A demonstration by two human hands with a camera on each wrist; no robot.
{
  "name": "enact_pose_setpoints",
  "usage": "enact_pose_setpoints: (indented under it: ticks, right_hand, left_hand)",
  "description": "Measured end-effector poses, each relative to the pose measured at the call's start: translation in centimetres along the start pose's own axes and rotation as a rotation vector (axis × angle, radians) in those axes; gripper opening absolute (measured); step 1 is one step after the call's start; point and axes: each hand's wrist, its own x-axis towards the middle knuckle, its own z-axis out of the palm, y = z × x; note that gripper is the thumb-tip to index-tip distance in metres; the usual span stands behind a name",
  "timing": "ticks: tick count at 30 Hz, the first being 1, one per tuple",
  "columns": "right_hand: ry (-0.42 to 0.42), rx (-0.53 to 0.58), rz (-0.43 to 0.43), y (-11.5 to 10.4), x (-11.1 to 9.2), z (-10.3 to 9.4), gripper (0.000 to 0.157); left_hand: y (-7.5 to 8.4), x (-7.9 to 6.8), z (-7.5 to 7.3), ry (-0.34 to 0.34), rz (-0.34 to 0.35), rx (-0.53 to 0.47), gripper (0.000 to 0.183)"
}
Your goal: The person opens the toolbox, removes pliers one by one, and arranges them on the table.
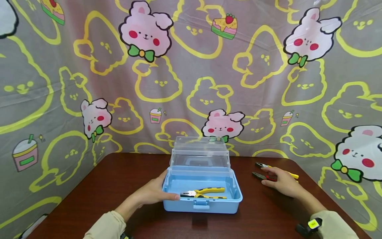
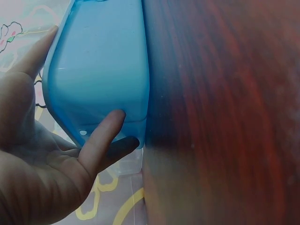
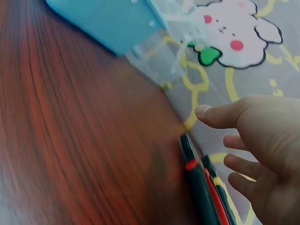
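My left hand (image 1: 152,191) grips the left side of a light-blue toolbox (image 1: 221,207), its thumb lying along the front rim. In the left wrist view, fingers (image 2: 105,136) rest against the box's side wall (image 2: 103,61). Inside the box lie yellow-handled pliers (image 1: 210,190), with another yellow handle (image 1: 219,197) partly hidden by the front rim. My right hand (image 1: 283,182) hovers with loose fingers over red-and-black-handled pliers (image 1: 257,176). In the right wrist view those pliers (image 3: 199,192) stand apart from the fingers. Yellow-handled pliers (image 1: 293,175) lie just behind, partly covered by the hand.
The toolbox's clear lid (image 1: 200,156) stands raised at the back, with a front latch (image 1: 201,205) below the rim. All stands on a dark reddish-brown table (image 1: 119,176). A cartoon-printed curtain (image 1: 191,66) encloses the back and both sides.
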Motion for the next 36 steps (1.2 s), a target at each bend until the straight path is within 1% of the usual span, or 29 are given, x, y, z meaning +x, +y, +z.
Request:
enact_pose_setpoints:
  ticks: [6, 12, 14, 19, 22, 30, 36]
  right_hand:
    - [-0.003, -0.021, -0.016, -2.2, 1.0, 0.3, 0.058]
    - [-0.038, 0.036, -0.027, -4.3, 1.6, 0.8, 0.06]
    - [-0.054, 0.06, -0.043, -5.0, 1.9, 1.1, 0.06]
    - [-0.075, 0.066, -0.105, -6.4, 2.4, 1.5, 0.059]
    - [-0.08, 0.067, -0.126, -7.1, 2.6, 1.6, 0.058]
    - [-0.069, 0.062, -0.169, -8.8, 2.9, 1.9, 0.055]
    - [-0.069, 0.082, -0.233, -10.4, 3.2, 2.1, 0.054]
  left_hand:
    - [0.0, 0.0, -0.1, 0.005, 0.004, 0.006, 0.12]
    - [-0.1, 0.0, -0.1, 0.007, 0.008, 0.009, 0.119]
    - [-0.1, 0.0, -0.1, 0.008, 0.005, 0.014, 0.12]
    - [-0.2, 0.0, 0.0, 0.005, 0.006, 0.009, 0.119]
    - [-0.1, -0.1, 0.0, 0.002, 0.008, 0.003, 0.119]
    - [0.1, 0.1, 0.1, -0.004, 0.011, -0.001, 0.118]
    - [-0.1, 0.0, 0.0, -0.006, 0.008, -0.002, 0.118]
